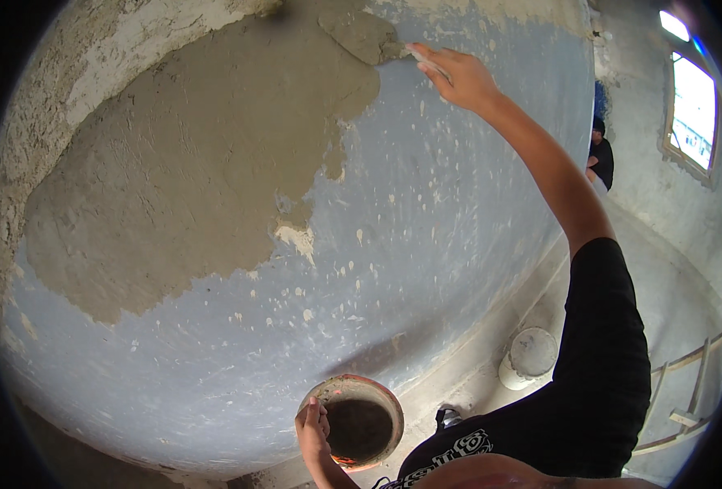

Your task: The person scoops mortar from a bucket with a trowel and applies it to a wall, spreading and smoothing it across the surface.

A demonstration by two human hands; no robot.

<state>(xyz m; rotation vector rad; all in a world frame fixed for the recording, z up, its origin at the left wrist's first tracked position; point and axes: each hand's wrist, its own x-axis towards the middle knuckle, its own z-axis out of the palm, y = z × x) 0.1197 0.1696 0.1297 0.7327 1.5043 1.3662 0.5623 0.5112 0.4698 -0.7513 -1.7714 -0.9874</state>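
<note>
My right arm stretches up to the blue-grey wall. In my right hand is a trowel, its blade coated with wet mortar and lying against the plaster at the top. A broad patch of damp grey-brown mortar covers the wall's upper left, ending in a ragged lower edge. Low in front of me, my left hand is closed on the rim of a round bucket. Dark mortar shows inside this bucket.
A pale cylindrical container stands on the floor at right, near my body. Farther right lies a wooden ladder-like frame. Another person in dark clothes is beyond the wall's edge, near a bright window.
</note>
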